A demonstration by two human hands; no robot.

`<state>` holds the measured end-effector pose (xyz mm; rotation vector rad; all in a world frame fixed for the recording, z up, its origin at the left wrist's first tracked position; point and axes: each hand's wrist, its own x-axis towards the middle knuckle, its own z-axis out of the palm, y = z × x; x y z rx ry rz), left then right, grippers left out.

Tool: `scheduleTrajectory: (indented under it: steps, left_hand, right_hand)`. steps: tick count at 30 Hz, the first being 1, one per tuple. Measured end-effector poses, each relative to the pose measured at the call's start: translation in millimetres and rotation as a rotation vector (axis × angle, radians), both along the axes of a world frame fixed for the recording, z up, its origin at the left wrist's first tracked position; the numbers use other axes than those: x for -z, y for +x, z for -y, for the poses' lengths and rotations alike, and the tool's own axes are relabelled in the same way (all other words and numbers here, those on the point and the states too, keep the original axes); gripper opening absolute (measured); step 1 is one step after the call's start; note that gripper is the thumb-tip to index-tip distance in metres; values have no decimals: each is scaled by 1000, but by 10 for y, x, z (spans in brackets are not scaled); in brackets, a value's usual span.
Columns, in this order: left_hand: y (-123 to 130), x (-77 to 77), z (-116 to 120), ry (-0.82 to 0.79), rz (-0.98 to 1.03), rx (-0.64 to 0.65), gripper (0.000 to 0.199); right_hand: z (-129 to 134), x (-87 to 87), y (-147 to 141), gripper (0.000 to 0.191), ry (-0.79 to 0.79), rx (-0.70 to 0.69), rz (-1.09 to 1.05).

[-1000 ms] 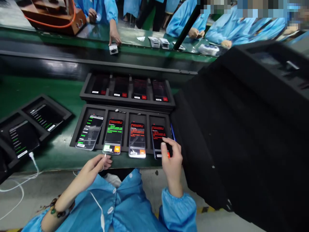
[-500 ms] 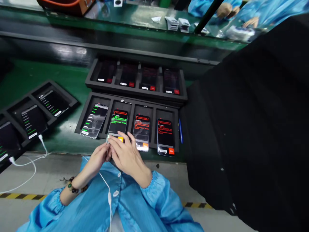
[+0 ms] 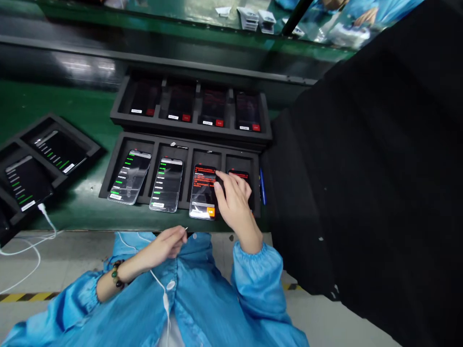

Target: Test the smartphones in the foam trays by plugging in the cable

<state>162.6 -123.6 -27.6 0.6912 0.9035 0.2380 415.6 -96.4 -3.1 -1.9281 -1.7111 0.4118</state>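
Note:
My right hand (image 3: pixel 235 200) is over the third phone (image 3: pixel 203 193) in the near tray, index fingertip at its upper right; whether it touches I cannot tell. Its fingers are stretched out and partly hide the fourth phone (image 3: pixel 238 173). Red text and an orange button light the third screen. My left hand (image 3: pixel 168 246), just below the bench edge, pinches a small plug (image 3: pixel 186 228) with a thin metal tip. The second phone (image 3: pixel 166 185) and first phone (image 3: pixel 130 176) show green and white lists. All four lean in slots of the near black tray (image 3: pixel 154 168).
Behind stands another black tray (image 3: pixel 191 127) of dim phones. At left, a third tray (image 3: pixel 85 137) holds phones, one with a white cable (image 3: pixel 43 212). A blue pen (image 3: pixel 262 187) lies beside a black curtain (image 3: pixel 361 183). Another person's hand (image 3: pixel 367 17) is across the bench.
My right hand has moved right, from the second phone to the third. The second screen has switched to a list. My left hand has drawn away from that phone's lower edge.

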Motion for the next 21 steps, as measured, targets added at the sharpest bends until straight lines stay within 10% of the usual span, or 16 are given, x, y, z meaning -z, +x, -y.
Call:
scheduleTrajectory:
  steps: [7, 21]
  left_hand:
    - [331, 57, -61, 53, 93, -72, 77]
    - [451, -34, -119, -146, 15, -241, 79]
  right_hand:
    - [-473, -38, 21, 51, -197, -44, 112]
    - [-469, -83, -9, 40, -213, 6, 104]
